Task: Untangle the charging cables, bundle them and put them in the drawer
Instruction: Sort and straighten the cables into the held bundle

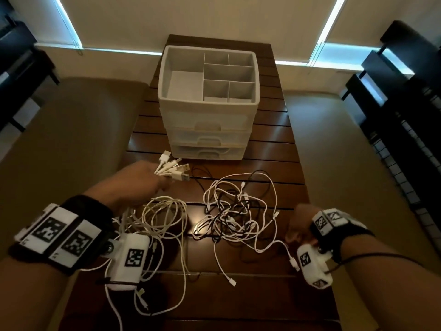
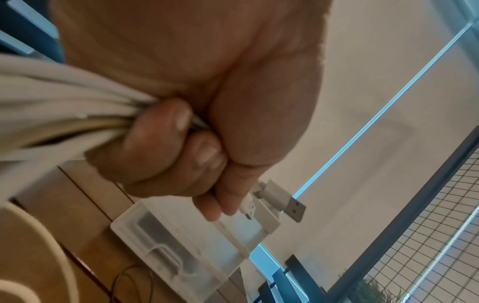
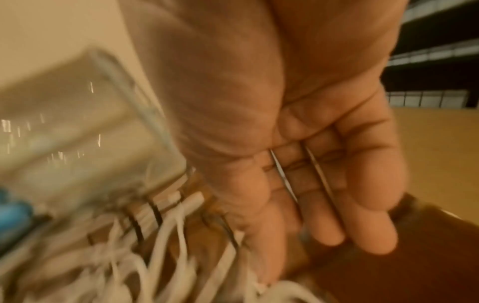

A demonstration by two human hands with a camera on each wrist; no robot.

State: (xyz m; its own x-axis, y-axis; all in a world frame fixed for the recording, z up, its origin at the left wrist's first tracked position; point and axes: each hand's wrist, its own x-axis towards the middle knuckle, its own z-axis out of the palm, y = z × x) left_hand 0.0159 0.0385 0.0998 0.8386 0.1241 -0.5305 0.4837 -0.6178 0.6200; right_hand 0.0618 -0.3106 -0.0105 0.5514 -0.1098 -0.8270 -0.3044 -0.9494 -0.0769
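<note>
Our left hand [image 1: 145, 177] fists the sorted cables [image 1: 164, 211] by their plugs [image 1: 175, 169]; right hand [image 1: 299, 225], fingers [image 3: 326, 221] loosely curled and empty, nears the tangle [image 1: 236, 211].

Looks like a home living room: slatted wooden table [image 1: 274, 144] at centre, beige sofa [image 1: 71, 130] at 9 o'clock, drawn blinds [image 1: 191, 17] at 12 with daylight at the edges, dark shelving [image 1: 405, 91] at 3, plastic drawer unit [image 1: 207, 111] on the table.
</note>
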